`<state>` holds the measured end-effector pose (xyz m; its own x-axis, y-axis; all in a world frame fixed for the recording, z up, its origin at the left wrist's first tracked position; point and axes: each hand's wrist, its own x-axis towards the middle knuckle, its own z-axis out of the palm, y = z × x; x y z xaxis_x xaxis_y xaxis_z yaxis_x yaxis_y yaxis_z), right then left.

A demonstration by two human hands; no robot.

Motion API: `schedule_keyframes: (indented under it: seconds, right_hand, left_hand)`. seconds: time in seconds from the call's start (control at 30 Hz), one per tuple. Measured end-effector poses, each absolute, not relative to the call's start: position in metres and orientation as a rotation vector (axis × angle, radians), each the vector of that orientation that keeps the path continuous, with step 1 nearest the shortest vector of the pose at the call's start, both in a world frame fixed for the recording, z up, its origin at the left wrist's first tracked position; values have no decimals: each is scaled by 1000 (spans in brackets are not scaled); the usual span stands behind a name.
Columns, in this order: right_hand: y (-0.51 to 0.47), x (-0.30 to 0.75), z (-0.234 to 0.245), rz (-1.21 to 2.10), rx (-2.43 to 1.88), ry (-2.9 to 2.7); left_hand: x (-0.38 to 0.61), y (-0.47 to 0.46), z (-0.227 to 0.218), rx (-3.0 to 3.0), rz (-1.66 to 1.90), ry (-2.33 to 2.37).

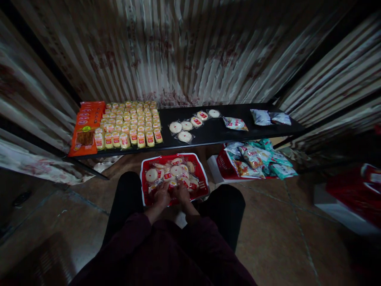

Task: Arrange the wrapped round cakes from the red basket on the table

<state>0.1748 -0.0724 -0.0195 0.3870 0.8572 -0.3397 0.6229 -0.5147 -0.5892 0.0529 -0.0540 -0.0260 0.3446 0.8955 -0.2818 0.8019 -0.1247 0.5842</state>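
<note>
My left hand (162, 194) and my right hand (182, 194) are side by side at the near edge of a red basket (204, 190) with a white rim. Between their curled fingers is a wrapped round pastry (172, 185) with a red label; the dim light blurs the exact grip. More wrapped pastries (176, 171) are piled in the basket. Just beyond it, a low black shelf (205, 133) carries several pale round pastries (185, 136) in clear wrappers, loosely lined up.
Rows of small yellow-wrapped cakes (131, 123) and orange packets (85, 127) fill the shelf's left end. Farther right lie a printed snack bag (235, 123) and silvery bags (260, 117). Below, another basket holds teal bags (281, 171). A red crate (354, 194) stands at far right.
</note>
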Motion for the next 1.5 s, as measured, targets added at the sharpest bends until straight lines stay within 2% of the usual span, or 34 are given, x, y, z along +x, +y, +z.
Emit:
schedule_keyframes:
  seconds: [0.8,1.23,1.5]
  right_hand:
    - [-77,171,-24,878,-2274,-1288]
    - [-75,170,-30,777,-2252,-1387]
    - [-77,178,-33,860,-2353,-1358]
  left_hand:
    - [50,-52,-13,1936,114,1457]
    - [52,-49,-22,1913,119,1461]
    - [57,-56,-31,1941,118,1477]
